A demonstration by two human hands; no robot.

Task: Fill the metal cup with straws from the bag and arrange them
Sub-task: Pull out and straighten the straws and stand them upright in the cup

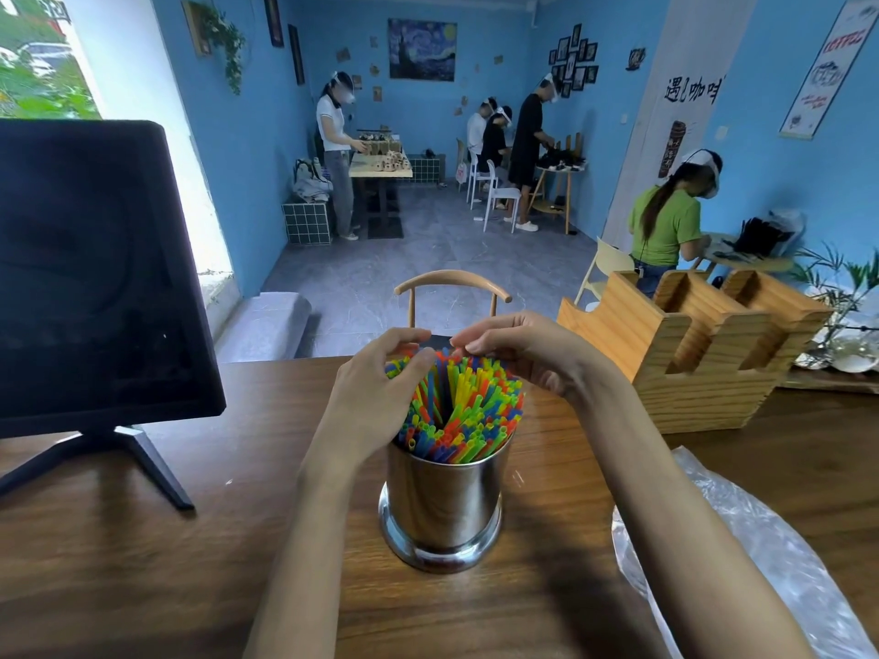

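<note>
Steel cup [442, 506] stands mid-table, packed with bright straws [463, 411]. I see my left hand [380, 397] and right hand [523, 347] curled around the straws' fanned tops, fingertips nearly meeting far side.

Metal cup [442, 506] upright on wooden table [142, 563], packed with coloured straws [463, 411]. My left hand [380, 392] and right hand [518, 347] cup the straw tops, fingers curled. Plastic bag [761, 554] at right.

Bare table [142, 563] left of cup [442, 506]; monitor [95, 268] far-left, organizer [689, 354] (wooden) and bag [761, 563] right
</note>
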